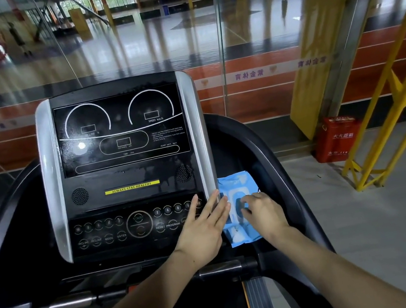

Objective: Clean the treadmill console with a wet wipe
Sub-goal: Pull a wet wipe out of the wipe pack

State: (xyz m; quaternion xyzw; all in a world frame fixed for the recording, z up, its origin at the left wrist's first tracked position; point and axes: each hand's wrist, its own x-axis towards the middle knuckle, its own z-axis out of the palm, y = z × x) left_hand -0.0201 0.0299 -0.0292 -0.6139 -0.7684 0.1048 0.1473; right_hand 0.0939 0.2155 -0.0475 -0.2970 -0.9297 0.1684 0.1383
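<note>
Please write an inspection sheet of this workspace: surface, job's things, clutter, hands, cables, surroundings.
Surface: treadmill console, dark display, droplets or smears on the black panel.
Job's things: blue wet wipe pack lying in the tray right of the console; no loose wipe seen.
Clutter: nothing seen.
Hands: left hand flat, fingers straight, over the console's right edge; right hand on the pack, fingers curled at its dark flap.
Cables: nothing seen.
Surroundings: glass wall ahead, yellow frame and red box on the floor to the right.

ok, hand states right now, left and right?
Left hand: open, fingers straight over the console edge.
Right hand: fingers curled at the wipe pack opening; grip cannot be told.
</note>
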